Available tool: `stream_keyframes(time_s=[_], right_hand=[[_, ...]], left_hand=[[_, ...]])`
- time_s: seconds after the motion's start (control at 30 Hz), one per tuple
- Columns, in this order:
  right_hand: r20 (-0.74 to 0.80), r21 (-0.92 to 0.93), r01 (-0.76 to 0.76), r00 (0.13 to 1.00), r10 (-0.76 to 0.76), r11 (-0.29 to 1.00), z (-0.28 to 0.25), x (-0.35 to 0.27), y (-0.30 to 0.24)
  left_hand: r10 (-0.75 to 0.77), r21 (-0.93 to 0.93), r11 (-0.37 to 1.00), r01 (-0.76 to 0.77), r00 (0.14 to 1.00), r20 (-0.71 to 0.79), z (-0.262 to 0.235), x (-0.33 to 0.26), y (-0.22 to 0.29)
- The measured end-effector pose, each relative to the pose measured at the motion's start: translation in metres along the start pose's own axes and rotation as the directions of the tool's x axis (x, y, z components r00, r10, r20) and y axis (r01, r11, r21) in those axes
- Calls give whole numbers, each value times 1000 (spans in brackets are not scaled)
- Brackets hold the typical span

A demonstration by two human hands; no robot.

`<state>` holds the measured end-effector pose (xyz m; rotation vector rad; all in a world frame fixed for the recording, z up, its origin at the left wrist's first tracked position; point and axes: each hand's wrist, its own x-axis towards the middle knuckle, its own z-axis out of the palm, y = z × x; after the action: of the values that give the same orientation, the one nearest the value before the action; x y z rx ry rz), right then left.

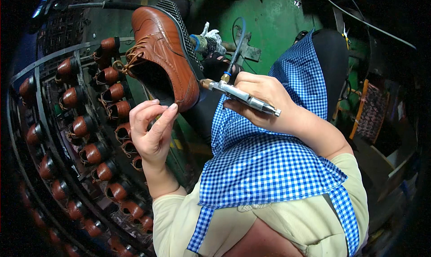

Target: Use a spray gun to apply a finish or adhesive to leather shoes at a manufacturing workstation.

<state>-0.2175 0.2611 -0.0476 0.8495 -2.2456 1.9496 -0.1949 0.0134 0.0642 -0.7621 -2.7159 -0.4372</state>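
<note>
A brown leather lace-up shoe (168, 61) is tilted in front of me, its toe pointing away and its dark opening turned toward me. My left hand (152, 124) pinches the rim of the shoe's heel collar between thumb and fingers. In my right hand (265, 97) is a silver spray gun (244, 97) with a brass nozzle, fed by a clear air hose (240, 41). The nozzle tip is close to the back of the heel, near the sole edge; whether it touches, I cannot tell. Tan laces (134, 55) hang loose from the shoe's front.
On my left stands a metal rack (45, 108) holding several rows of similar brown shoes (93, 153). A blue checked apron (269, 167) covers my lap. Beyond the shoe is a green floor (274, 10) with a metal stand part (247, 52). A woven panel (370, 113) leans at the right.
</note>
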Motion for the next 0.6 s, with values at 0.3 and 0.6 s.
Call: stream_keyframes(time_s=[0.3,0.6], right_hand=[[-17,-18,-8,1000,8,1000,-8,-9,-4],[-27,-31,-49,998,48,998,-22,-18,-10]], left_hand=[[26,52,998,-31,995,95,-5,26,11],[182,109,972,-207,962,205,-3,58,12]])
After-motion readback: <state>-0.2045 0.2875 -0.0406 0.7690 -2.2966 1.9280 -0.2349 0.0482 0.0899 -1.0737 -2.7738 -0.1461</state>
